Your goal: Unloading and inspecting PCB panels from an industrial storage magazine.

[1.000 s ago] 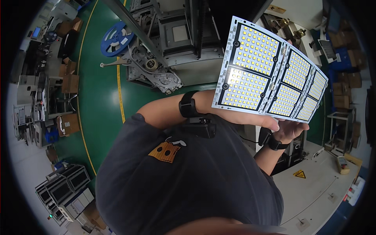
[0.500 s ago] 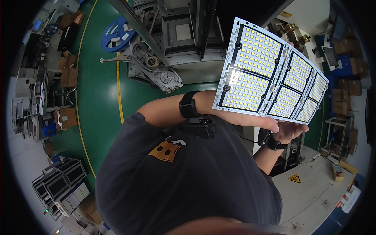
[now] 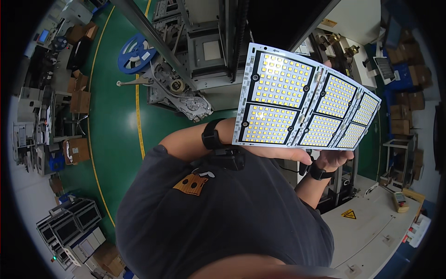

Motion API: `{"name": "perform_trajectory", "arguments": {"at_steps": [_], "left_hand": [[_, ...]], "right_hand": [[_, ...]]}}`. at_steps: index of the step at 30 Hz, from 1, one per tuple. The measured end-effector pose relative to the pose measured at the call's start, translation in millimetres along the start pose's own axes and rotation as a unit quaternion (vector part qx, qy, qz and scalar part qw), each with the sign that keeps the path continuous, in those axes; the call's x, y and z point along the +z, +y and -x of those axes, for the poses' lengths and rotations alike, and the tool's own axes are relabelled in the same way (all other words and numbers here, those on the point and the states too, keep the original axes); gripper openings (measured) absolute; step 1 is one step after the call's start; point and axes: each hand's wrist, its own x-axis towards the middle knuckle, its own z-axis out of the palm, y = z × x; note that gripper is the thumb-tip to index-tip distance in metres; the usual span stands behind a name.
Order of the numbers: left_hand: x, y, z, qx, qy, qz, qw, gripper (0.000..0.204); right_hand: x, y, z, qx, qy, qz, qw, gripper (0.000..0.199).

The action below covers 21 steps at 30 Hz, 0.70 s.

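Observation:
I hold up a white rectangular LED panel (image 3: 306, 97) made of several sections, each packed with small yellow LED squares and edged in black. My left hand (image 3: 278, 153) supports its lower edge from below, and a black wristband (image 3: 211, 135) sits on that forearm. My right hand (image 3: 337, 159) grips the lower right edge, with a black watch (image 3: 318, 172) on the wrist. My dark grey shirt (image 3: 223, 218) with an orange patch fills the lower middle of the view.
Behind the panel stands a grey machine (image 3: 204, 51) with a feeder mechanism (image 3: 186, 95) and a blue reel (image 3: 134, 53). The green floor (image 3: 114, 125) has a yellow line. Cardboard boxes (image 3: 79, 100) stand at the left. A white cabinet top (image 3: 371, 223) with a yellow warning triangle is at the lower right.
The panel has tilted from a steeper slant to a flatter, more level pose and sits slightly lower and further left. Both hands keep their hold on it.

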Motion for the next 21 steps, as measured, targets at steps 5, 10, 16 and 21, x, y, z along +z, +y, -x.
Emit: {"name": "perform_trajectory", "arguments": {"at_steps": [5, 10, 16, 21], "left_hand": [[-3, 6, 3, 0.041, 0.028, -0.134, 0.99, 0.058], [-11, 17, 8, 0.043, 0.036, -0.215, 0.975, 0.059], [-7, 14, 15, 0.001, 0.02, -0.159, 0.987, 0.065], [3, 6, 14, 0.054, 0.125, -0.089, 0.987, 0.068]], "right_hand": [[3, 3, -1, -0.012, 0.014, 0.003, 1.0, 0.085], [7, -2, 5, -0.001, 0.041, 0.044, 0.998, 0.086], [29, -7, 3, -0.019, 0.035, 0.076, 0.996, 0.091], [25, -8, 7, -0.003, 0.026, 0.074, 0.997, 0.094]]}}
